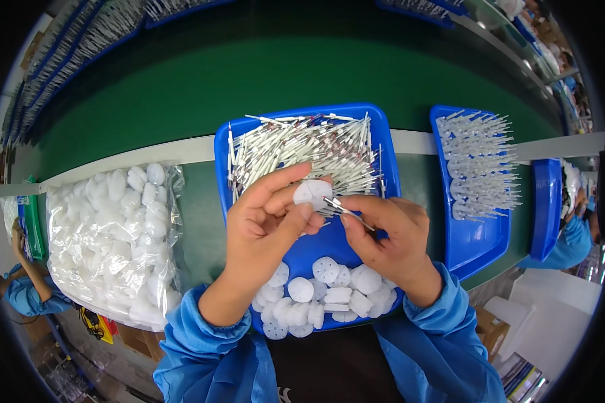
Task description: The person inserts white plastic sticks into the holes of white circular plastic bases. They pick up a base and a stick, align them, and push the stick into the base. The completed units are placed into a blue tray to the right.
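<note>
My left hand (259,218) pinches a round white disc (309,193) with slits in it between thumb and fingers. In my right hand (395,232), thumb and forefinger grip a thin white stick (357,221) with a dark part near its end. The stick's end meets the right side of the disc; whether it has gone in, I cannot tell. Both hands are over a blue tray (390,161). A heap of white sticks (302,144), some with dark brown parts, fills its far part, and loose white discs (301,290) lie in its near part.
Left of the tray lies a clear plastic bag of white discs (114,235). Another blue tray (474,245) on the right holds rows of discs with sticks. A green conveyor belt (296,74) runs beyond a pale rail. People in blue sleeves (568,243) work at both sides.
</note>
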The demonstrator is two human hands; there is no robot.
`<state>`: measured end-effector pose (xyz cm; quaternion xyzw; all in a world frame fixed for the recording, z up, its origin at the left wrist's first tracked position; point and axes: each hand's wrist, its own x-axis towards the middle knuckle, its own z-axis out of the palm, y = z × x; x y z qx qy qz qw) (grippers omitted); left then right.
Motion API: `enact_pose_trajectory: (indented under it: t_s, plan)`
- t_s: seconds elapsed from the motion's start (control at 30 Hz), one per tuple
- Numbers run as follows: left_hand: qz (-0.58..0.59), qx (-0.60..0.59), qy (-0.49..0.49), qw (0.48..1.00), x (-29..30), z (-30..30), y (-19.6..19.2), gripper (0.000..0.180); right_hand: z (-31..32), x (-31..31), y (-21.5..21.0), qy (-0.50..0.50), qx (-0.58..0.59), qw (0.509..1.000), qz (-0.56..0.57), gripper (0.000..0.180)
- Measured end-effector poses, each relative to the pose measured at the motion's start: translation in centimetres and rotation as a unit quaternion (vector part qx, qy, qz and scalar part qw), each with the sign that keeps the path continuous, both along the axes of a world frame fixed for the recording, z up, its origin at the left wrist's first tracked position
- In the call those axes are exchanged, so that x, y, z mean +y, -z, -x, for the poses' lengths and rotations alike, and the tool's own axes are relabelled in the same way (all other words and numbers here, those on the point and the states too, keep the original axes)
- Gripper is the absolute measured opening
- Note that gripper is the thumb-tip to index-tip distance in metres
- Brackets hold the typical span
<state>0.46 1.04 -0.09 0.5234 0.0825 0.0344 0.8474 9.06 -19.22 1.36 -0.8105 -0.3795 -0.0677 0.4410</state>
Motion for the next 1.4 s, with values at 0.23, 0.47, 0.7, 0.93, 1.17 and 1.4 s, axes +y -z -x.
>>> enact_pose_trajectory:
  t_s: [0.23,0.47,0.7,0.93,1.17,1.4]
  plan:
    - [-0.156,-0.020,-0.076,0.985,-0.9,-0.2,-0.1,0.039,0.4,0.0,0.5,0.017,0.036,0.999,-0.018,0.027]
    - [-0.229,-0.045,-0.107,0.966,-1.1,-0.3,0.9,0.042,0.5,-0.1,0.3,0.017,0.053,0.998,-0.016,0.026]
    - [-0.252,-0.052,-0.104,0.961,-1.0,-0.3,1.1,0.040,0.6,0.0,0.6,0.035,0.087,0.995,-0.025,0.025]
    - [-0.470,-0.145,-0.127,0.861,-0.4,-0.9,0.3,0.045,0.7,0.3,-0.2,0.029,0.089,0.996,0.012,0.018]
    - [-0.506,-0.152,-0.122,0.840,-1.2,-0.4,-0.1,0.048,0.4,0.7,1.1,0.032,0.006,0.999,-0.006,0.020]
    - [-0.498,-0.100,-0.124,0.852,-1.7,0.5,-0.5,0.051,0.5,1.6,-0.2,0.037,-0.143,0.988,0.042,0.025]
